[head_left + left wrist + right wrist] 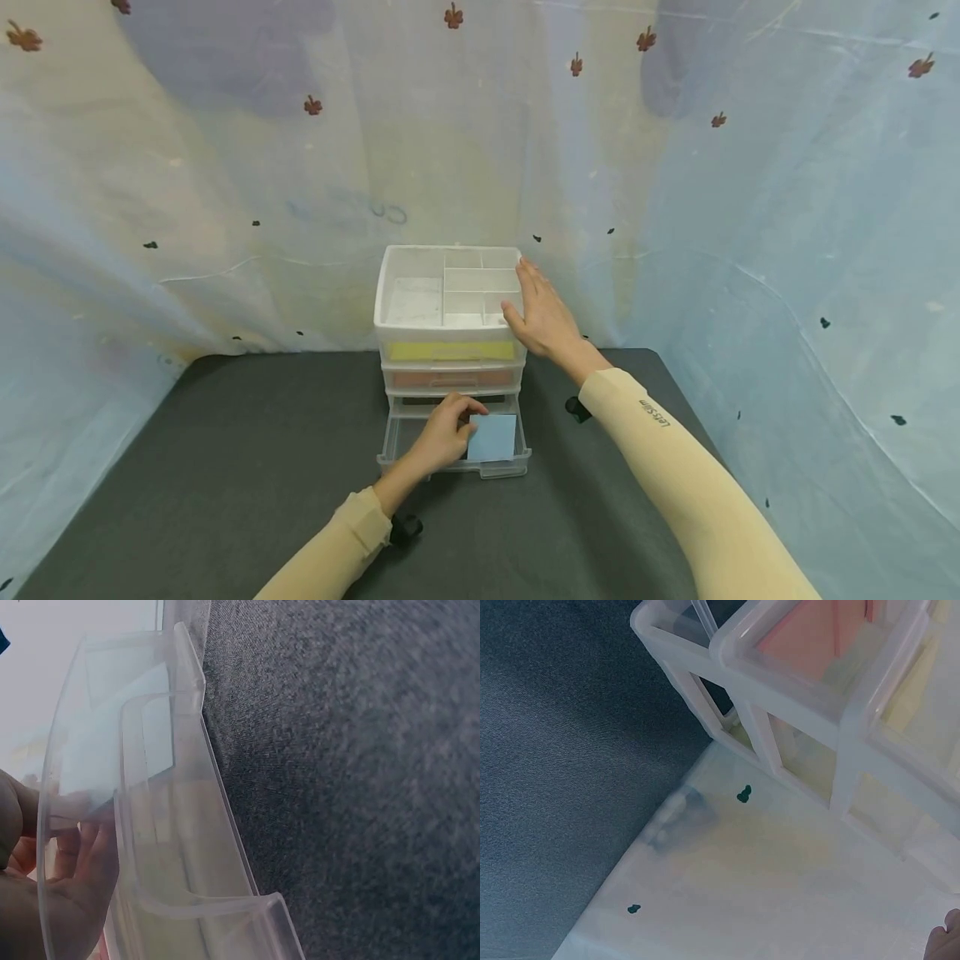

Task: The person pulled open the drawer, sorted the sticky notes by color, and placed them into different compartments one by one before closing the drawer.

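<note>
A white drawer unit (453, 331) stands at the back of the table, its clear bottom drawer (504, 472) pulled out. Inside that drawer my left hand (442, 433) pinches the edge of a square of light blue paper (493, 437) between thumb and fingers. Through the clear drawer front (187, 817) the left wrist view shows the paper (112, 746) tilted, with the hand (71, 900) behind the plastic. My right hand (547, 317) rests at the unit's upper right edge, fingers straight. Only a bit of that hand (945, 941) shows in the right wrist view.
Above the bottom drawer are two closed drawers, one with yellow contents (450, 350), one with pinkish-orange contents (420, 380). The unit's top has a divided tray (416, 300). A patterned curtain (450, 167) hangs behind the dark grey table (262, 467).
</note>
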Available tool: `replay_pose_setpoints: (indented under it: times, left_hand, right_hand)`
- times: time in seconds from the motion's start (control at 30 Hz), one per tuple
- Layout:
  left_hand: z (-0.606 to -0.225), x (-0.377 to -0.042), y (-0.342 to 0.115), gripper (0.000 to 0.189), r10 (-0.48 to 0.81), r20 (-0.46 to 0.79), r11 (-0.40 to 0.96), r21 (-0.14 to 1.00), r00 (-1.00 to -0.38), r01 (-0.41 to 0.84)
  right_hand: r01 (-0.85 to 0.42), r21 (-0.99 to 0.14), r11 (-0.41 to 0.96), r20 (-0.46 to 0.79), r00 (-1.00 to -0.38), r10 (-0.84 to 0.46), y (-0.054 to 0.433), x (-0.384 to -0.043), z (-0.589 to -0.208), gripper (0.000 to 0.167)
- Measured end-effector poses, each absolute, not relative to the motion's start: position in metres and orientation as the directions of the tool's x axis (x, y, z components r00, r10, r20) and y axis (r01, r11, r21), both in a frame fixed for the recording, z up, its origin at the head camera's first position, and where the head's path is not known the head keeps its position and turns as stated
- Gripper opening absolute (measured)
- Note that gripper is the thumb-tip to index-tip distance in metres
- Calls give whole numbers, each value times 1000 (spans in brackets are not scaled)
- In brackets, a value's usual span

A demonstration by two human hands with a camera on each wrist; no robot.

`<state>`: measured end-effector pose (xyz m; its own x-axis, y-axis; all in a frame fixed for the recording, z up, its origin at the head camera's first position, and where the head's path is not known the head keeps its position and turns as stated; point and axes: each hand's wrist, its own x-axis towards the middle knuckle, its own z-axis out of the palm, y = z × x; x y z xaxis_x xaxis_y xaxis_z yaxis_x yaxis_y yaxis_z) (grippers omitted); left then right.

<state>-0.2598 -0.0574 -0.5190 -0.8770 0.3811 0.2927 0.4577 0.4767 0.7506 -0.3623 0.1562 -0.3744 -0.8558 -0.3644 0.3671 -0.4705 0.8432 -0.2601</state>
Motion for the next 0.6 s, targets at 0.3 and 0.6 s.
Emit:
replay_pose_setpoints:
  times: [0.3, 0.6]
  left_hand:
    - [-519, -265, -55, 23, 434, 225, 497, 748, -872, 440]
    - [-521, -272, -55, 25, 480, 196, 532, 711, -855, 461]
  right_hand:
    - [-480, -259, 838, 381, -848, -368, 156, -363, -375, 76]
    - [-477, -263, 839, 377, -851, -365, 156, -362, -374, 77]
